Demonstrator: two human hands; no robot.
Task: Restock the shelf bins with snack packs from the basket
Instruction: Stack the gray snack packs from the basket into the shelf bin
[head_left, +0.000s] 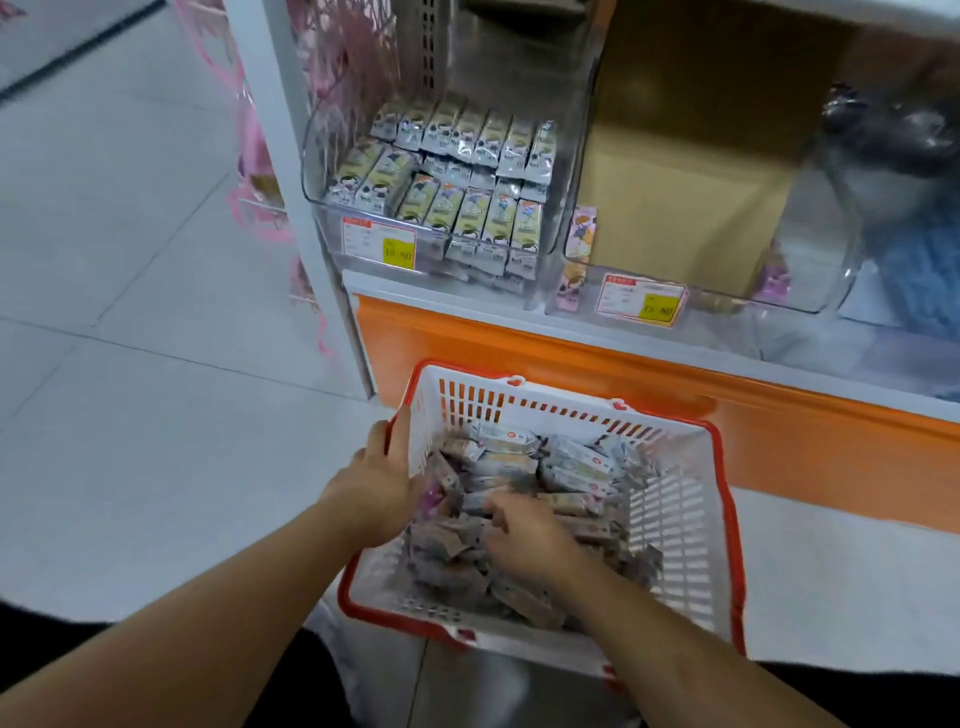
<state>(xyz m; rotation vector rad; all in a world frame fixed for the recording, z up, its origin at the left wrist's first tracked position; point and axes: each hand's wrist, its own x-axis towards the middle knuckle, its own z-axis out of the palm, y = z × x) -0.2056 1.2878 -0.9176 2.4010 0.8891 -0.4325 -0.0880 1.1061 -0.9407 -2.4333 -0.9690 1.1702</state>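
Floor: pale tiles (130, 364) fill the left side of the view.
Left hand: the left hand (382, 480) grips the left wall of the basket, thumb outside on the red rim, the other fingers inside among the packs.
Left bin: a clear shelf bin (332, 208) on the far shelf, holding rows of green and silver snack packs (467, 208); a price tag (379, 244) with a yellow patch is on its front.
Basket: a white basket (680, 530) with red rim stands near, on the floor below the orange shelf base (519, 353). It holds a loose heap of snack packs (566, 467).
Right hand: the right hand (530, 540) lies inside the basket on the heap, fingers curled down into the packs; whether it pinches one, I cannot tell.
Right bin: a second clear bin (826, 280), right of the first, with a brown cardboard box (675, 192) inside and its own price tag (641, 299).
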